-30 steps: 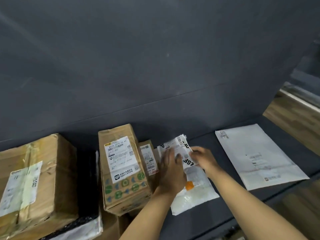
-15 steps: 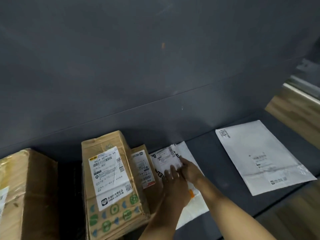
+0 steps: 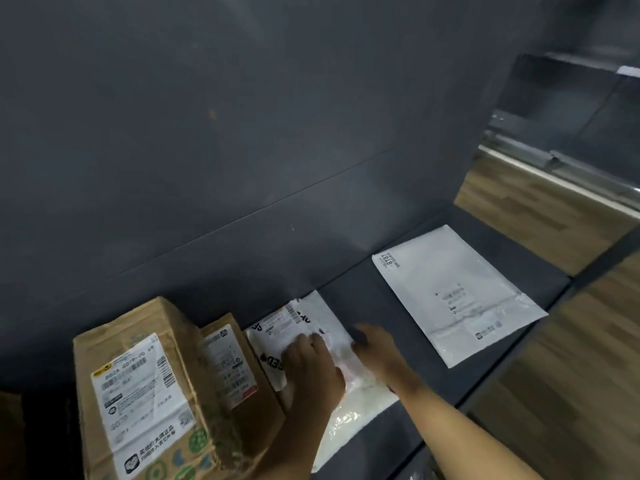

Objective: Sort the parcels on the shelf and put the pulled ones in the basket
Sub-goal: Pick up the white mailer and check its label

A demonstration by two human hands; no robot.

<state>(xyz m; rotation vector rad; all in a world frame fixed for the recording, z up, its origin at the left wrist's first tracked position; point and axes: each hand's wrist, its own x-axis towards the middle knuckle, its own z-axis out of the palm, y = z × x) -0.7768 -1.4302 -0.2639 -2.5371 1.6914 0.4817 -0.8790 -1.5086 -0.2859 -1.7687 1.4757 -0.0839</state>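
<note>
Showing two hands at work on a dark shelf (image 3: 363, 306) that carries two white poly mailers and two labelled cardboard boxes, with the brown edge of a third box (image 3: 10, 434) at the left border. The large box (image 3: 145, 393), printed with green marks, stands nearest on the left. The small box (image 3: 228, 362) leans against its right side. The crumpled mailer (image 3: 277, 327) lies just right of the small box, touching it, with its label facing up. The flat mailer (image 3: 450, 292) lies well apart, further right.

The left hand (image 3: 311, 365) rests on the crumpled mailer with fingers extended, pressing it down. The right hand (image 3: 375, 344) sits at the mailer's right edge; motion blur hides whether its fingers pinch the edge.

Compared with half a second earlier, the right hand has moved from beside the left hand at the label out to the mailer's right edge, the third box has slipped almost out of view, and the flat mailer has not shifted on the shelf.
</note>
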